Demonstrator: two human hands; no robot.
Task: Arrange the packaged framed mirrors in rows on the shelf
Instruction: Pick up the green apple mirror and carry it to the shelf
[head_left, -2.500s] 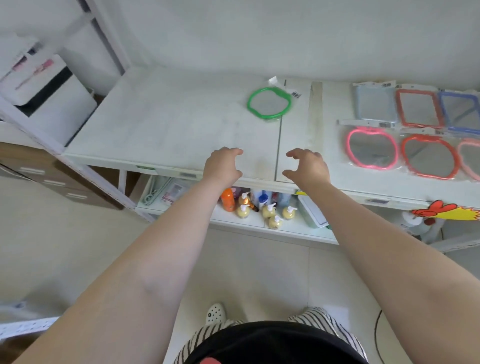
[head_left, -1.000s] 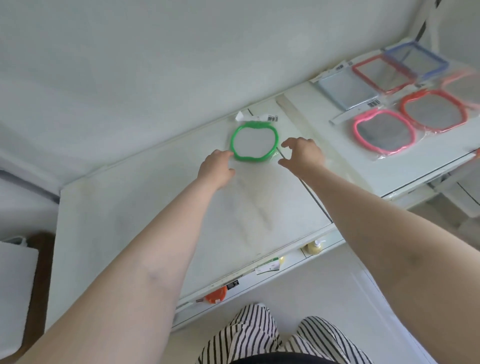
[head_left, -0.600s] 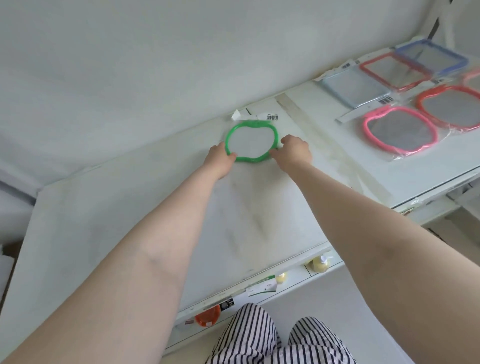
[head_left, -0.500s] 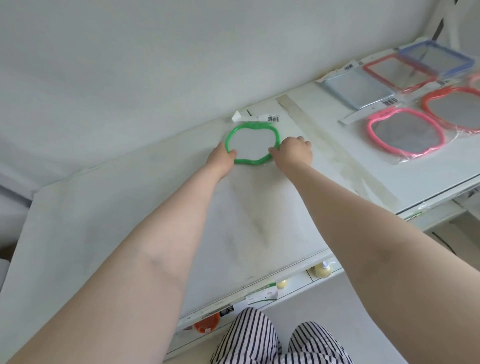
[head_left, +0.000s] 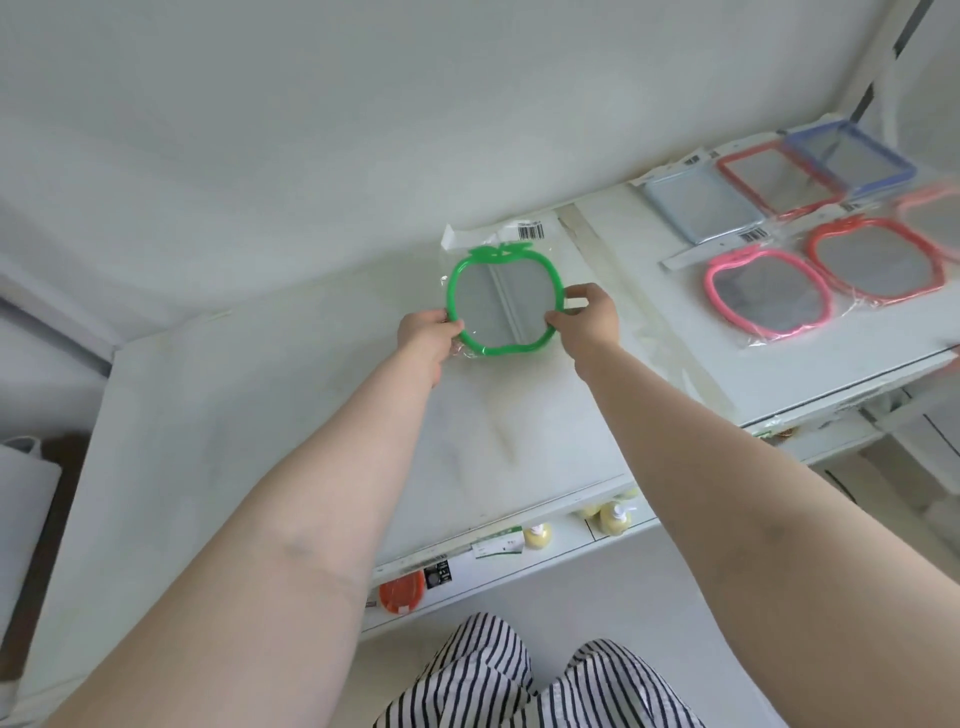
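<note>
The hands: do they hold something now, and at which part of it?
Both hold the packaged green mirror by its frame: the left hand at the left edge, the right hand at the right edge.

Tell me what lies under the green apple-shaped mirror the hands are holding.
Under the green mirror, gripped by the left hand and right hand, only the white shelf top shows around it. The patch directly beneath is hidden by the mirror itself.

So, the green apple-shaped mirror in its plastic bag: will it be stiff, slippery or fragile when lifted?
The green mirror probably stays stiff: its frame holds shape between the left hand and right hand. The loose clear wrap may slide under fingers. The reflective pane looks breakable, so a drop seems risky.
</note>
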